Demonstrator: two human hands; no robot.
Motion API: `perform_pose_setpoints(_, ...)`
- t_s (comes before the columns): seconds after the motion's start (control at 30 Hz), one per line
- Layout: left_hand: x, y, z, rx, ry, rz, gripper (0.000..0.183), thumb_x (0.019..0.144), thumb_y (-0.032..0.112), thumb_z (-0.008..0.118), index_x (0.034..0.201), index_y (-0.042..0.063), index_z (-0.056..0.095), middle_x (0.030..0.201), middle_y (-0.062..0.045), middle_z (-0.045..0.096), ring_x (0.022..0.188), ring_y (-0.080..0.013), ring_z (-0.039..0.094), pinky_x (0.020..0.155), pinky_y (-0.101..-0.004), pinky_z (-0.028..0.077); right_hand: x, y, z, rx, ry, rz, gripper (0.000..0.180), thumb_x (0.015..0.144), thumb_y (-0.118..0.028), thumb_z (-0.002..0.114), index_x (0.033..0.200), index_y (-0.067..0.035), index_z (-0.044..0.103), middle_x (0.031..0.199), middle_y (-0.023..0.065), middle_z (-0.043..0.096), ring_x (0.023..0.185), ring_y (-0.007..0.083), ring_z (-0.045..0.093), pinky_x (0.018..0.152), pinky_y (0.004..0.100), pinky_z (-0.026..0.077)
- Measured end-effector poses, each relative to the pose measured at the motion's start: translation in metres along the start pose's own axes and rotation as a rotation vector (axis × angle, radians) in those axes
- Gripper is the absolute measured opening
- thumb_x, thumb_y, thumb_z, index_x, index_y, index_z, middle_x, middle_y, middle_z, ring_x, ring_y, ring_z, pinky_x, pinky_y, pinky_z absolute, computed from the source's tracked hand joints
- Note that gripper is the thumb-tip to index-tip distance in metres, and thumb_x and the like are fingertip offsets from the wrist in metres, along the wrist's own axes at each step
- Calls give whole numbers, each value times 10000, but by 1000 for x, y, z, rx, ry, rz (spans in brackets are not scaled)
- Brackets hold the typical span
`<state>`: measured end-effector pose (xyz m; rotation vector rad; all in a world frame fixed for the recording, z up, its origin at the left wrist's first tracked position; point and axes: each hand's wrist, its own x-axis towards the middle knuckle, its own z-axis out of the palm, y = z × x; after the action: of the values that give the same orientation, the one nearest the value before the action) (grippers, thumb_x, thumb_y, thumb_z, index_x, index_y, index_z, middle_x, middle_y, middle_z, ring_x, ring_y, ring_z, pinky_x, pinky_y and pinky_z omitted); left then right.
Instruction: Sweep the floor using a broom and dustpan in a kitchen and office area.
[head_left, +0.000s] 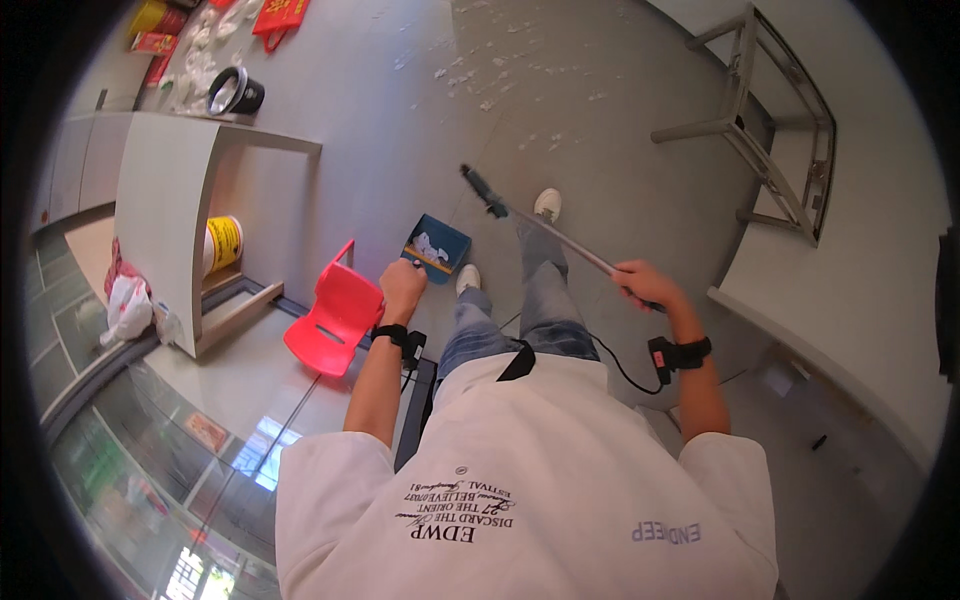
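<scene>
My left hand (403, 286) is closed around the handle end of a blue dustpan (454, 241), which stands on the floor beside my foot with white paper scraps inside. My right hand (646, 285) grips the metal stick of a broom (574, 246) near its dark end. The broom's dark bristled head (484, 192) is up and to the right of the dustpan, apart from it. White scraps (457, 77) lie scattered over the grey floor farther ahead.
A red plastic chair (337, 319) stands left of my left hand. Beyond it are a white table (161, 217) and a yellow-labelled bucket (224, 244). A black bin (244, 94) and a red bag (281, 16) are at upper left. A metal-legged frame (739, 97) is at upper right.
</scene>
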<state>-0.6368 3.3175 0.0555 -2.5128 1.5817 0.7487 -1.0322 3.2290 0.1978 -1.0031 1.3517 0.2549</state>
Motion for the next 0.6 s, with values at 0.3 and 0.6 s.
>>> perform_pose_setpoints(0.3, 63, 92, -5, 37, 28, 130, 291, 756, 246, 526, 647, -14, 598, 676, -222, 572, 641, -378, 567, 589, -465, 441, 56, 34, -204, 13, 357, -7, 237, 842, -190, 445, 711, 7, 457, 498, 58, 441, 373, 139, 450, 331, 318, 352)
perform_pose_setpoints(0.6, 125, 215, -25, 118, 7, 244, 299, 778, 260, 523, 628, 6, 574, 573, -196, 550, 543, -371, 549, 520, -458, 431, 247, 16, -378, -324, 437, 283, 242, 774, -93, 441, 863, 119, 514, 538, 194, 538, 434, 263, 532, 427, 403, 407)
